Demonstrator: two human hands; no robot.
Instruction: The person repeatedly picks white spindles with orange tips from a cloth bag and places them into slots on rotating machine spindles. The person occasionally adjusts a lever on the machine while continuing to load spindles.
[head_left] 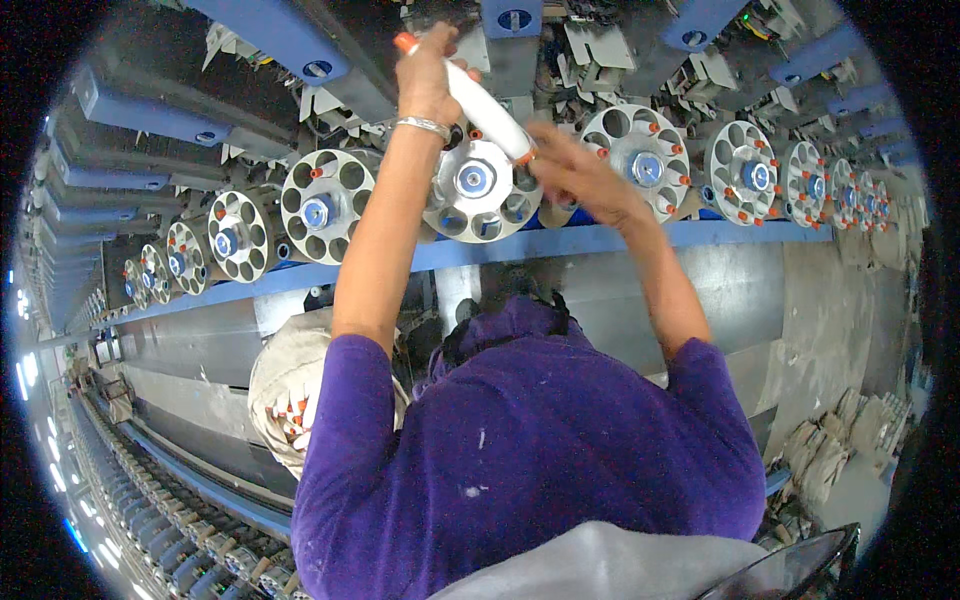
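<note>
A yarn bobbin (490, 112), wound with white yarn and showing orange at both ends, slants down to the right over the machine. Its upper part is in my left hand (428, 78), whose fingers are closed round it. My right hand (580, 175) is close to the bobbin's lower orange end. Motion smears those fingers, so I cannot make out whether they touch or pinch anything. Just beneath the bobbin sits a round white magazine (482, 227) with a ring of holes and a blue and silver hub, partly covered by the bobbin and my hands.
More holed magazines, such as one on the left (292, 215) and one on the right (668, 122), line the machine along a blue rail (700, 233). Several hold orange-tipped bobbins. A pale cloth sack (275, 370) with orange-tipped bobbins stands left; pale sacks (820, 455) lie right.
</note>
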